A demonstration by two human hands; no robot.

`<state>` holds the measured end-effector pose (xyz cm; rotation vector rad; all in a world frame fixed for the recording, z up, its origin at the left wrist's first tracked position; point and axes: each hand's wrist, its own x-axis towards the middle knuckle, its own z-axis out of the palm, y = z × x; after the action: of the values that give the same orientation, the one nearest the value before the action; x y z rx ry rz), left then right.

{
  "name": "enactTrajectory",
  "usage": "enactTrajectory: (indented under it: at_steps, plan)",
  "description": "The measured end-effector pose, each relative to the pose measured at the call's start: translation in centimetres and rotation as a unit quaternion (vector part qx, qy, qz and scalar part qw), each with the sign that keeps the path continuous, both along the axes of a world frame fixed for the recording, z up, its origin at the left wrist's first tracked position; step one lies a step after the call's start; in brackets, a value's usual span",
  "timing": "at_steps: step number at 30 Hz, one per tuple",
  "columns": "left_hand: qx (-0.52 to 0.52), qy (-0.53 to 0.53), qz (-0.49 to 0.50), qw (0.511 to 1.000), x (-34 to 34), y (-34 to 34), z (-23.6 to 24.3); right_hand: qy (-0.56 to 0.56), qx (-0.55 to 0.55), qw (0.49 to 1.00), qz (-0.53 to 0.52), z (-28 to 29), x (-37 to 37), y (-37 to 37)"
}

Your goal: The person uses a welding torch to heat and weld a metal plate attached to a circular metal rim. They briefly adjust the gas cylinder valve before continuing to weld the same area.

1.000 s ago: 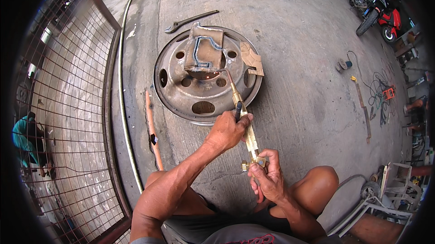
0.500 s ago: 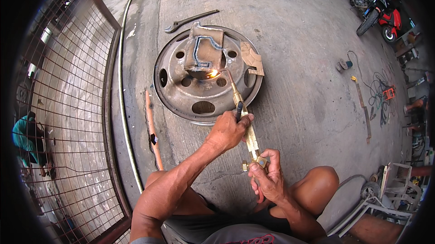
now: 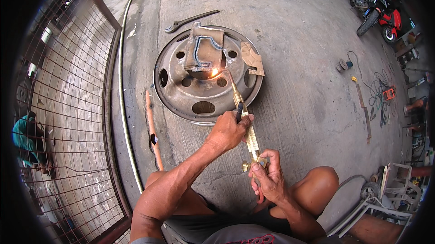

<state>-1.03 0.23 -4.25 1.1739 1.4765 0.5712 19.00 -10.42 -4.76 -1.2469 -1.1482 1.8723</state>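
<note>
A brass cutting torch (image 3: 250, 136) runs from my lap up toward a steel wheel rim (image 3: 199, 100) lying on the concrete. My left hand (image 3: 228, 131) is closed round the torch's middle, beside a dark lever or marker-like stub. Lower down, my right hand (image 3: 268, 178) grips its valve end, thumb near a round brass knob. The bent nozzle points left, and a bright orange flame (image 3: 215, 72) glows at the lower edge of a brown metal plate (image 3: 211, 50) resting on the rim. Blue-edged cut lines cross that plate. A tan cut-out template (image 3: 252, 58) lies at the rim's right.
An adjustable wrench (image 3: 192, 21) lies behind the rim. At left are a wire mesh fence (image 3: 74, 108), a long hose (image 3: 121, 81) and an orange strip (image 3: 153, 128). A person in teal (image 3: 25, 137) crouches beyond the mesh. Cables (image 3: 380, 92) and motorcycles (image 3: 380, 11) are at right.
The spray of sparks at the nozzle has shrunk to a more compact glow. Both hands and the torch stay almost in place.
</note>
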Motion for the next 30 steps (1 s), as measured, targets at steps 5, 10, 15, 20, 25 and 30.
enactTrajectory:
  at_steps: [5,10,15,20,25,30]
  plan:
    - [0.001,0.004,0.000,1.000,-0.01,0.01,0.01,-0.001,0.000,1.000,-0.001,0.30,-0.14,0.06]
    - [-0.006,0.012,-0.001,1.000,0.05,0.02,0.38,0.004,0.002,1.000,-0.002,0.13,-0.12,0.07]
    - [-0.002,0.008,0.003,1.000,-0.06,-0.01,0.02,-0.003,-0.001,1.000,-0.005,0.25,-0.23,0.08]
    - [-0.018,0.012,-0.017,1.000,-0.22,0.13,0.45,-0.014,-0.002,1.000,-0.004,0.23,-0.17,0.08]
    - [-0.007,0.004,0.000,1.000,-0.12,0.05,-0.14,-0.021,0.001,1.000,-0.001,0.39,-0.25,0.12]
    - [-0.006,0.012,0.006,1.000,-0.02,0.03,-0.18,-0.033,0.001,0.999,-0.002,0.50,-0.33,0.16]
